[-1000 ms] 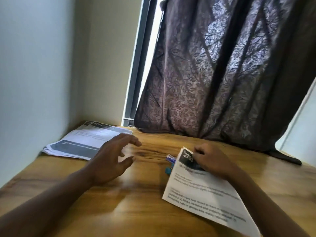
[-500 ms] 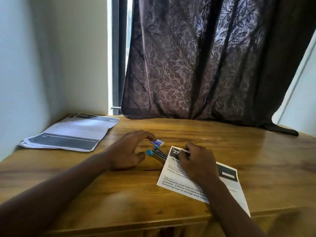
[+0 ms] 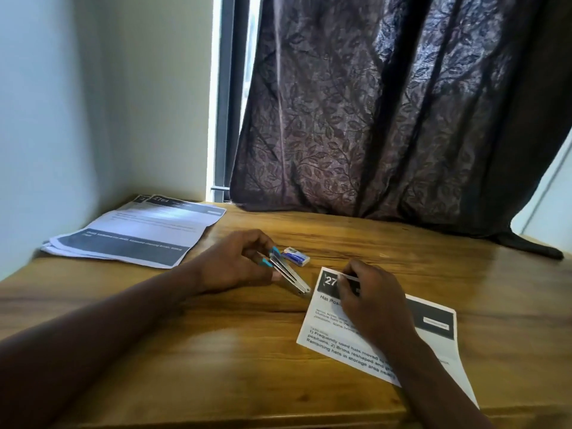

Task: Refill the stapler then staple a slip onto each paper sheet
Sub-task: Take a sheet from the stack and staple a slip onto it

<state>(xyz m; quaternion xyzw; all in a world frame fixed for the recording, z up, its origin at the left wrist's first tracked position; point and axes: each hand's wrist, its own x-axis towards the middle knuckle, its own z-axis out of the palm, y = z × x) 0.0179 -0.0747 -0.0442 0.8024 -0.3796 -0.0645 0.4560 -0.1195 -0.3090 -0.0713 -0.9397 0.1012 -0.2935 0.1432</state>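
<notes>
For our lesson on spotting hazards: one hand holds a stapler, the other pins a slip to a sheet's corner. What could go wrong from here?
1. The right hand pinches the slip at the corner of the sheet, just where the stapler in the left hand points: a staple might catch a fingertip.
2. The staple box lies close beside the left hand and could be knocked away.

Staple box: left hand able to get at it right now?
Likely yes for reach: the staple box lies uncovered on the table, just past the left hand. But that hand grips the stapler, so it would probably need to set it down first.
</notes>
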